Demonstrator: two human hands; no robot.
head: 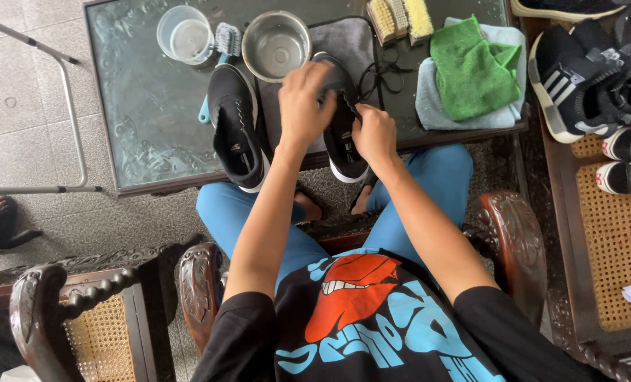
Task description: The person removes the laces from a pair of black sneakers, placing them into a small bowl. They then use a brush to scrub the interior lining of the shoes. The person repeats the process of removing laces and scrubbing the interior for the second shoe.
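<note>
Two black sneakers with white soles lie on a glass-topped table [146, 120]. My left hand [303, 102] grips the upper of the right-hand sneaker [342, 145], which rests on a grey cloth [351, 41]. My right hand [374, 133] pinches that shoe's black lace at the eyelets. More loose black lace [383, 71] trails on the table just beyond. The other sneaker [236, 127] lies untouched to the left, its toe hanging over the table's near edge.
A metal bowl [276, 44], a clear plastic cup [183, 34] and a blue-handled brush [225, 42] stand at the back. Bristle brushes [399, 17] and green and blue cloths [471, 71] lie right. More shoes [584, 81] sit on a cane bench. Carved wooden chairs flank me.
</note>
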